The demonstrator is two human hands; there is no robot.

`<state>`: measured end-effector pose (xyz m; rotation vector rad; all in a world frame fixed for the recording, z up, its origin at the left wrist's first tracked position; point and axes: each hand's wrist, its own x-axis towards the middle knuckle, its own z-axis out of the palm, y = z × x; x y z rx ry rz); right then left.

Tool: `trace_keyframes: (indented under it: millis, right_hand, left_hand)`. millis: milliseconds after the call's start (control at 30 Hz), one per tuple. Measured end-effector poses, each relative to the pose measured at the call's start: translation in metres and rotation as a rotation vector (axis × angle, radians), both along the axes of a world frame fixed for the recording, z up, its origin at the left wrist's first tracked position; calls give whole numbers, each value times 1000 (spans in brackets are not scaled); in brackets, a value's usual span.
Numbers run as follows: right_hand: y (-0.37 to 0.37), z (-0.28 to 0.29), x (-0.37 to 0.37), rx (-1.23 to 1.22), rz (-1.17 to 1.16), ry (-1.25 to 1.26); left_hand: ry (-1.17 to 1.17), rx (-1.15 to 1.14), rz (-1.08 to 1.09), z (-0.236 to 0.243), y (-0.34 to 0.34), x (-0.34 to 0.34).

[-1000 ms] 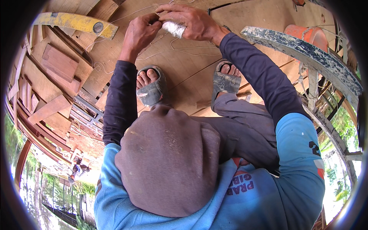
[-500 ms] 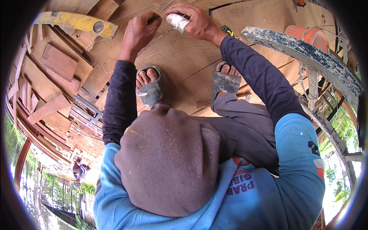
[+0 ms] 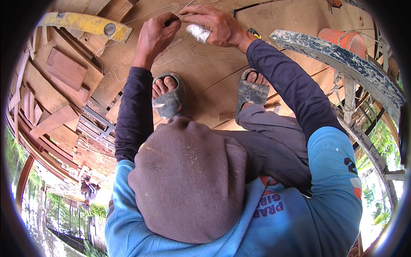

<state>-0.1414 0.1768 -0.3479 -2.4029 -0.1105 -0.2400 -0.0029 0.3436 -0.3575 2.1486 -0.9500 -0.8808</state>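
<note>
My right hand (image 3: 220,26) is closed around a small bundle of white string (image 3: 198,32), its fingers reaching toward the other hand. Close beside it, my left hand (image 3: 159,35) is curled into a pinch. A thin strand of the white string passes between the fingertips of both hands, though what lies inside the left fist is mostly hidden. Beneath them spreads the wooden board floor (image 3: 205,81), with loose loops of string lying across it. My sandalled feet stand apart below the hands.
A yellow spirit level (image 3: 85,25) lies at the far left, near wood offcuts (image 3: 66,68). At right, a paint-worn beam (image 3: 338,60) stands before an orange bucket (image 3: 349,42). A black and yellow tool (image 3: 254,33) sits by my right wrist. Another person (image 3: 89,188) is far off at left.
My right hand has turned slightly, and its fingers now stretch further left, close to the left fingertips. The string bundle has tilted with it. My left hand has barely moved.
</note>
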Motion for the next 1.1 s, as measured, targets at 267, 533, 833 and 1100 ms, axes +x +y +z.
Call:
trace_keyframes:
  millis: [267, 533, 833, 1100]
  right_hand:
    - [1, -8, -3, 31, 8, 85]
    - [1, -9, -5, -15, 14, 79]
    - [0, -7, -5, -37, 6, 86]
    - [1, -5, 8, 605, -550, 325]
  left_hand:
    - [0, -22, -6, -2, 1, 0]
    - [-2, -47, -14, -3, 2, 1]
    - [-12, -91, 5, -4, 1, -1]
    - [-39, -96, 27, -3, 0, -4]
